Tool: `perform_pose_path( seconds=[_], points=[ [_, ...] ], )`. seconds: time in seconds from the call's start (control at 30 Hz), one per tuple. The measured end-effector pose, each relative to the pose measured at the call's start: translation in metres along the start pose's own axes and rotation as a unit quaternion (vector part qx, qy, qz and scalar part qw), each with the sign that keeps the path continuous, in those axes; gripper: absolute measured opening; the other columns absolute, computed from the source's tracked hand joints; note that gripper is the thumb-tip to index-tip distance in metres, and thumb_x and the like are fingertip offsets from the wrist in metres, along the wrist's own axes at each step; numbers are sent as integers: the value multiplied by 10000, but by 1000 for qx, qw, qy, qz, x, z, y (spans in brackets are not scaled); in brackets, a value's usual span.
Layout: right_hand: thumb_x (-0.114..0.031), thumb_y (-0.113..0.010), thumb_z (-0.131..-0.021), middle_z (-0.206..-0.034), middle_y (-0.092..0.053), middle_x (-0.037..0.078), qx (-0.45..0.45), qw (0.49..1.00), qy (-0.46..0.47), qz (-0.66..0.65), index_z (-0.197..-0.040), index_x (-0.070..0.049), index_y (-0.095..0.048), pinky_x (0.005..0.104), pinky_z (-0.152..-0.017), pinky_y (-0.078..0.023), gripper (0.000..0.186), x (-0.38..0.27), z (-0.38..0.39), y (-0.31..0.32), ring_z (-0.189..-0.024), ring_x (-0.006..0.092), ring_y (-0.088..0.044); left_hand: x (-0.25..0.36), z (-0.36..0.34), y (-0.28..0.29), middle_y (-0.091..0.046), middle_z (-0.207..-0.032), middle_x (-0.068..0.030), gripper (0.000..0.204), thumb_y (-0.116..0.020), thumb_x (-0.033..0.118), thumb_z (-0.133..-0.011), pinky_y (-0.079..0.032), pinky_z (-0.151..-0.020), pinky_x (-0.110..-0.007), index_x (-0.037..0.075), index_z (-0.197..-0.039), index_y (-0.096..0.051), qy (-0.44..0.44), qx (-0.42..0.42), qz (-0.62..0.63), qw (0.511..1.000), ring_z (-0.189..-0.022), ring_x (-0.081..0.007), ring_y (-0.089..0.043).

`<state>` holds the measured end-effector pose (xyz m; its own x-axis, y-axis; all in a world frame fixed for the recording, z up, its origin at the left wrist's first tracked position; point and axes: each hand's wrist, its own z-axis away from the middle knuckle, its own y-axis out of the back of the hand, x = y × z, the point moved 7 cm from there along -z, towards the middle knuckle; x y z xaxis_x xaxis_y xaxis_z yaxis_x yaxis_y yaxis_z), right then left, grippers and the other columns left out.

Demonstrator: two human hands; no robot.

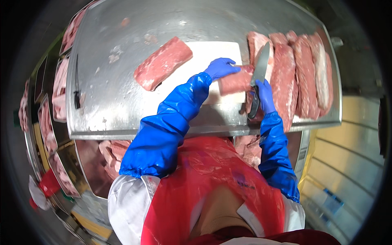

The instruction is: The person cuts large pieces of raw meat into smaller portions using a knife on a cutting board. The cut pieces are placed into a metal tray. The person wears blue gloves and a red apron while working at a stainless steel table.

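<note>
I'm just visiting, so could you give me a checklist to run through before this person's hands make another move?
1. Knife held by its handle in the right hand: ok.
2. Left hand apart from the blade: ok, a gap shows between fingertips and steel.
3. Gloves on both hands: ok, both bluish-purple.
4. Smaller meat piece fully on the white board: cannot tell; the knife and right hand hide its right end.
5. Larger meat piece fully on the board: not ok; it partly lies over the metal table.
</note>
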<state>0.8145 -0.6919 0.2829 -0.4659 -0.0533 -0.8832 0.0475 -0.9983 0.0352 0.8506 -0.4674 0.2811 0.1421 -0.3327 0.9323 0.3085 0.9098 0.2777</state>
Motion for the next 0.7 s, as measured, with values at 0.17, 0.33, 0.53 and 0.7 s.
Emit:
perform_pose_path(
  seconds=[0.17,0.33,0.53,0.7],
  points=[
    [-219,-562,-958,-1024,-635,93,-40,992,114,-23,-1216,-2,-546,302,-779,-496,338,11,19,-79,-891,157,-596,-31,106,26,-650,-1152,-152,595,-737,363,-836,-499,-913,-338,22,-1297,-574,-23,81,78,993,-1037,-228,-631],
    [-213,-545,-978,-1012,-589,142,-135,971,162,112,-1122,17,-549,353,-811,-483,272,62,83,-240,-908,215,-583,-60,259,96,-637,-1133,-193,565,-689,405,-829,-489,-901,-463,101,-1292,-583,-49,370,-225,900,-1011,-404,-608],
    [-266,-541,-944,-899,-583,170,-350,912,89,196,-1072,27,-520,403,-708,-481,321,118,176,-416,-766,282,-582,-126,417,218,-668,-1015,-217,439,-529,450,-939,-492,-889,-440,98,-1158,-672,181,333,-227,897,-984,-389,-633],
    [-291,-557,-994,-1015,-587,115,-523,849,30,72,-1269,11,-459,318,-673,-562,420,111,265,-481,-863,163,-612,-181,547,271,-681,-934,-224,488,-503,478,-943,-505,-790,-463,45,-890,-722,259,381,-326,826,-904,-373,-658]
  ],
)
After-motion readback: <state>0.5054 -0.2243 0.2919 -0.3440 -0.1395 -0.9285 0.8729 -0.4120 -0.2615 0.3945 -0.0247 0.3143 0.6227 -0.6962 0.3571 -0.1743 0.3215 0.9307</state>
